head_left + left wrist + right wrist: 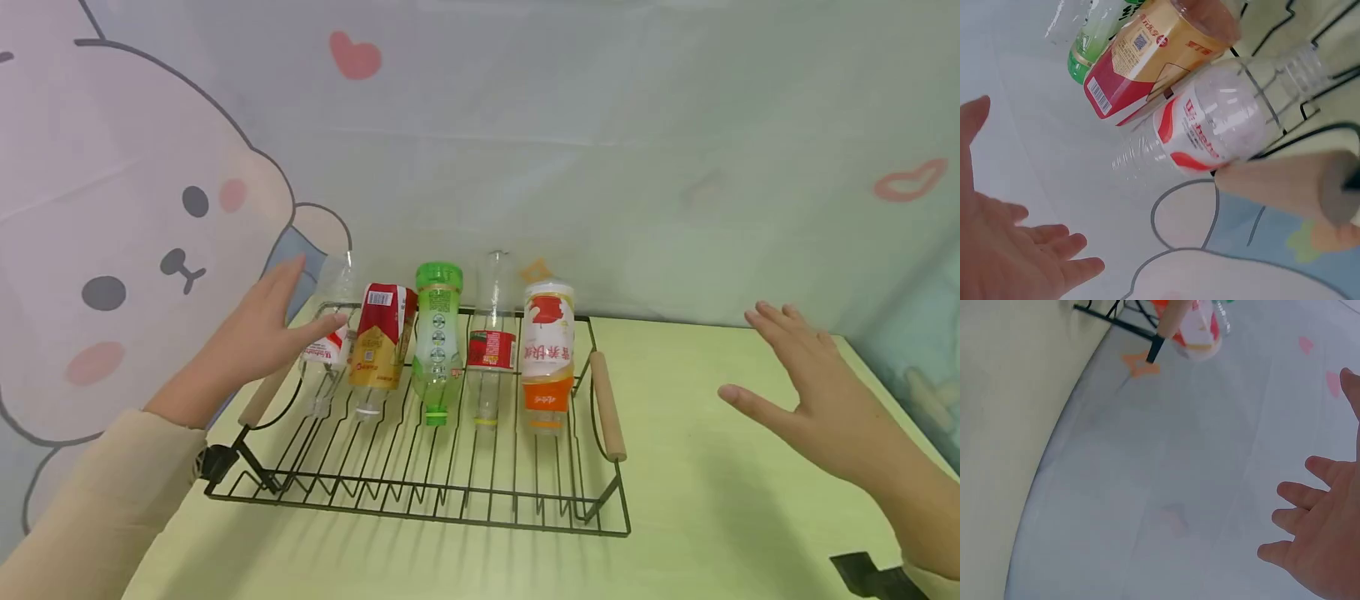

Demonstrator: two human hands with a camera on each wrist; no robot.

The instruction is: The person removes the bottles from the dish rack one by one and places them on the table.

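Five plastic bottles lean neck-down in a black wire rack (420,517) with wooden handles. From left to right stand a clear bottle with a red and white label (1191,134), a bottle with a red and gold label (378,350), a green-capped bottle (437,333), a clear bottle with a red label (492,350), and a white and orange bottle (548,350). My left hand (258,329) hovers by the leftmost bottle, fingers straight, holding nothing. Over the table's right side, my right hand (817,392) is raised with fingers spread, apart from everything.
The rack's left wooden handle (1279,181) lies below my left hand, and its right wooden handle (608,408) faces my right hand. A pale yellow-green table (697,500) carries the rack. Behind it hangs a cloth backdrop (637,150) with a cartoon bear and hearts.
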